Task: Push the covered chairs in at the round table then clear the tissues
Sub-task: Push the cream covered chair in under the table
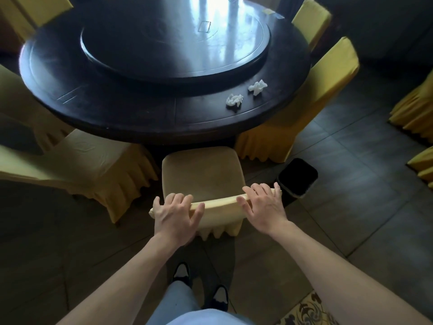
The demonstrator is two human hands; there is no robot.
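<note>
A yellow-covered chair [201, 174] stands right in front of me, its seat just short of the dark round table [131, 118]. My left hand [174, 214] and my right hand [263, 204] both grip the top of its backrest. Two crumpled white tissues lie on the table's near right rim: one tissue [234, 100] closer to me, the other tissue [257, 86] a little farther right. A dark turntable [175, 41] fills the table's middle.
Another covered chair [93, 165] stands pulled out at the left, one chair [302, 109] is tucked in at the right. A black waste bin [297, 177] stands on the tiled floor right of my chair. More yellow chairs [414, 109] line the right edge.
</note>
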